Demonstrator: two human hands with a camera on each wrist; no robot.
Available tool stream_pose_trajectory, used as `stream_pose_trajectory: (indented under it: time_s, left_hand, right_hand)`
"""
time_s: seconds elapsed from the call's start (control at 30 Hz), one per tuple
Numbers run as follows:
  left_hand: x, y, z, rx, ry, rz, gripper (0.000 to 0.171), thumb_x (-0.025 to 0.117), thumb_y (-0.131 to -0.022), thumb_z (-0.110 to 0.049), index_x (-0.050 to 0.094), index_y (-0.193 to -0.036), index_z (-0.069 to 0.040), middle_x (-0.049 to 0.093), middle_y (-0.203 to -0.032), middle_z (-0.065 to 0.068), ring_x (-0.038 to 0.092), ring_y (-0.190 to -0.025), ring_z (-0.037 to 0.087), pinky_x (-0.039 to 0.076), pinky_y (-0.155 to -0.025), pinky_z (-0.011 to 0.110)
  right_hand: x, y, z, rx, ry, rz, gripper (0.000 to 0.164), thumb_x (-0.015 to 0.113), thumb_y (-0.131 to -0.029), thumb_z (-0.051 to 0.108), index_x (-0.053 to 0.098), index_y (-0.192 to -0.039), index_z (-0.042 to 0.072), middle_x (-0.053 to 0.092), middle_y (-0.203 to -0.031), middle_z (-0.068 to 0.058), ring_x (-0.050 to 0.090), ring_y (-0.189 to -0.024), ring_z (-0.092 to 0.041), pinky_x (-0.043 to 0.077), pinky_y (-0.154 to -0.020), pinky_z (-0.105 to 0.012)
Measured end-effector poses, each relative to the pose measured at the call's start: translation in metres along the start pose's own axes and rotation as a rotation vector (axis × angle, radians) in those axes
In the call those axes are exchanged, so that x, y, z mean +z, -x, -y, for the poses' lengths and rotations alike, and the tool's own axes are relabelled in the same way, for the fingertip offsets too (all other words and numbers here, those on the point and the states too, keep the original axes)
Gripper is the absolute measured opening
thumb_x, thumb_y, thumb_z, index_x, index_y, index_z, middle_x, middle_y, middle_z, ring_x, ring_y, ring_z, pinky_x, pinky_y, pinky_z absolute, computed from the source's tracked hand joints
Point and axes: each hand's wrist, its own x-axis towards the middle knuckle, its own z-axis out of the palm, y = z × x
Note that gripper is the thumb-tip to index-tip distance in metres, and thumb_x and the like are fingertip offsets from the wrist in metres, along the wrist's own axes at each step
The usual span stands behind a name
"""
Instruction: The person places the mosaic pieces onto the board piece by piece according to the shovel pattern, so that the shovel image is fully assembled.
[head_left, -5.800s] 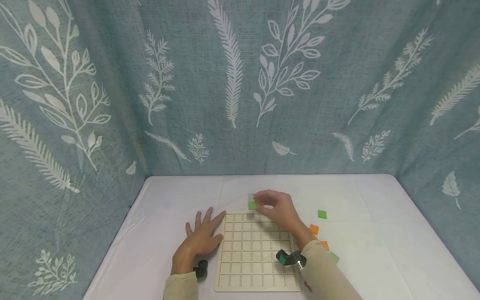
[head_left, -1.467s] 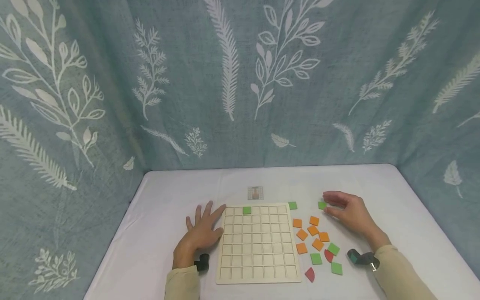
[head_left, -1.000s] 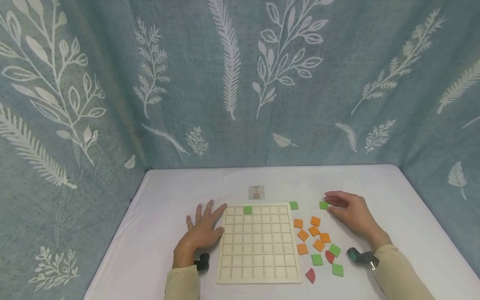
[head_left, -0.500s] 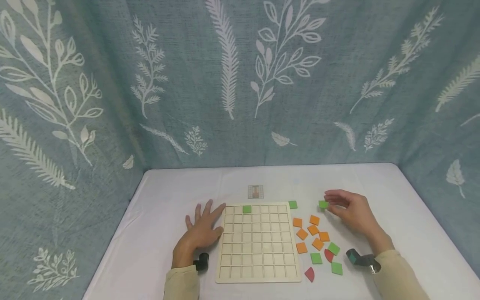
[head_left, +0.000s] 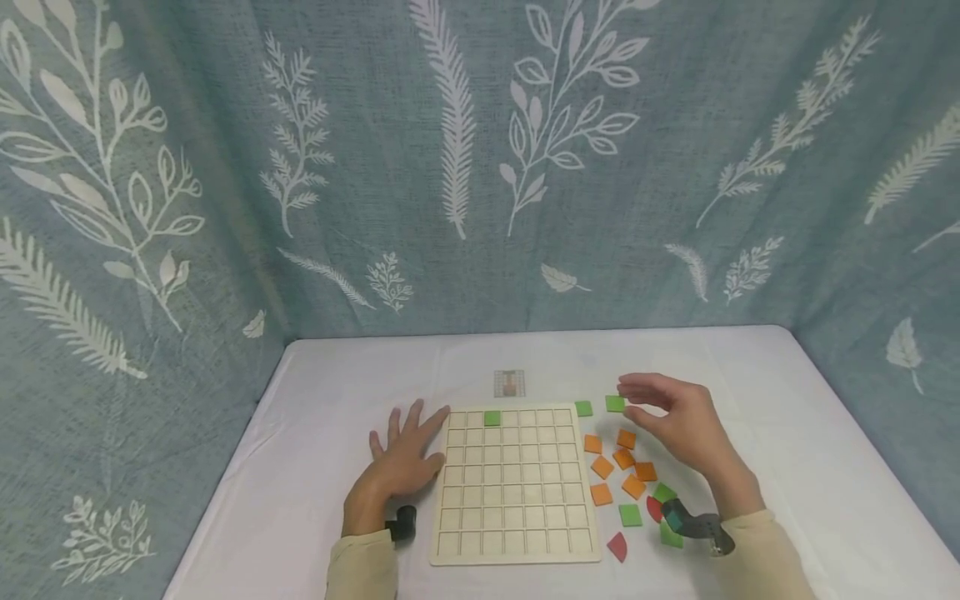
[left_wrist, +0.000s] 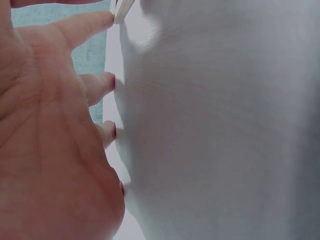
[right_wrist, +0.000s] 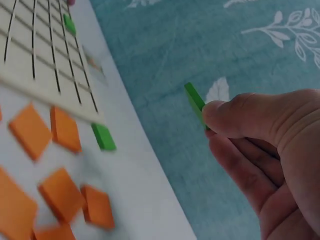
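Blue-green cloth printed with pale leaf sprays [head_left: 558, 279] is hung behind a white-covered table [head_left: 795, 433]. Between the thumb and fingertips of the right hand [head_left: 678, 421], a thin, square green tile [head_left: 615, 403] is pinched by one edge and held raised near the board's far right corner. The left hand [head_left: 405, 462] is laid flat with fingers spread, its index fingertip set against the far left corner of a pale, wooden-looking grid board [head_left: 517, 500]. One top-row cell is filled by a second green tile [head_left: 492, 418]; just beside the far right corner lies a third green tile [head_left: 584, 408]. Orange square tiles [head_left: 602, 494] and red quarter-round pieces [head_left: 617, 547] are scattered to the right; a small gridded card [head_left: 509, 383] is placed beyond the board. With so little edge gripped, the raised tile could be twisted or dropped; if carried low, the corner tile might be knocked.
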Motion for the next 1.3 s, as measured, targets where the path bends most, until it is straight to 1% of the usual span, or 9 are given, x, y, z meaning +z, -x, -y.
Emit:
stream_pose_trajectory:
  time_s: [0.13,0.33,0.47,0.6,0.77,1.0,1.17,1.3]
  left_hand:
    - [0.000,0.001,0.001,0.001,0.005,0.001,0.075,0.064,-0.096,-0.012,0.045,-0.169,-0.017,0.012,-0.182,0.027,-0.008,-0.168,0.056,-0.015,-0.125,0.083]
    - [0.001,0.000,0.001,0.000,0.008,-0.006,0.075,0.065,-0.097,-0.012,0.045,-0.168,-0.017,0.012,-0.182,0.027,-0.008,-0.168,0.056,-0.016,-0.125,0.083]
    - [0.001,-0.001,0.001,0.003,0.006,-0.010,0.074,0.065,-0.096,-0.012,0.046,-0.168,-0.017,0.013,-0.182,0.027,-0.007,-0.167,0.057,-0.015,-0.125,0.083]
    - [0.001,0.000,0.001,0.006,0.011,-0.012,0.074,0.066,-0.095,-0.012,0.047,-0.167,-0.016,0.014,-0.181,0.028,-0.006,-0.167,0.057,-0.014,-0.124,0.084]
    - [0.000,0.001,0.000,0.004,0.019,-0.007,0.075,0.065,-0.095,-0.012,0.046,-0.168,-0.017,0.013,-0.182,0.027,-0.007,-0.168,0.056,-0.015,-0.125,0.083]
    - [-0.002,0.001,-0.001,0.009,0.019,-0.005,0.075,0.065,-0.095,-0.012,0.046,-0.168,-0.018,0.013,-0.182,0.027,-0.007,-0.168,0.056,-0.014,-0.125,0.084]
    - [-0.002,0.001,-0.001,0.013,0.015,-0.006,0.075,0.065,-0.095,-0.012,0.046,-0.168,-0.018,0.013,-0.182,0.027,-0.007,-0.168,0.056,-0.014,-0.124,0.084]
    - [-0.001,0.000,0.000,0.009,0.014,-0.009,0.075,0.065,-0.095,-0.013,0.046,-0.168,-0.018,0.013,-0.182,0.027,-0.007,-0.168,0.056,-0.014,-0.125,0.084]
  right_hand:
    - [0.013,-0.007,0.007,-0.027,-0.059,0.013,0.045,0.085,-0.092,-0.001,0.074,-0.135,0.006,0.083,-0.123,-0.008,0.081,-0.113,-0.030,0.065,-0.098,-0.050]
    - [0.034,-0.019,0.018,-0.052,-0.148,0.045,0.043,0.082,-0.093,-0.002,0.075,-0.135,0.009,0.082,-0.124,-0.009,0.081,-0.112,-0.031,0.065,-0.099,-0.049]
    - [0.049,-0.027,0.023,-0.051,-0.185,0.073,0.042,0.082,-0.094,0.000,0.076,-0.134,0.011,0.082,-0.125,-0.008,0.081,-0.113,-0.030,0.064,-0.101,-0.051]
    - [0.062,-0.033,0.026,-0.048,-0.217,0.107,0.041,0.083,-0.095,0.003,0.076,-0.135,0.013,0.082,-0.127,-0.007,0.081,-0.114,-0.028,0.064,-0.103,-0.050]
    - [0.076,-0.039,0.031,-0.051,-0.230,0.138,0.040,0.083,-0.095,0.004,0.077,-0.133,0.014,0.082,-0.127,-0.005,0.081,-0.114,-0.026,0.065,-0.102,-0.045]
    - [0.096,-0.046,0.034,-0.037,-0.241,0.192,0.039,0.082,-0.097,0.008,0.076,-0.135,0.008,0.082,-0.126,-0.004,0.081,-0.114,-0.025,0.065,-0.102,-0.043]
    - [0.110,-0.050,0.032,-0.054,-0.258,0.193,0.037,0.081,-0.097,0.007,0.076,-0.134,0.007,0.082,-0.125,-0.006,0.081,-0.114,-0.027,0.066,-0.098,-0.043]
    - [0.120,-0.052,0.031,-0.025,-0.259,0.184,0.034,0.080,-0.097,0.009,0.078,-0.132,0.011,0.082,-0.125,-0.002,0.080,-0.115,-0.024,0.066,-0.099,-0.043]
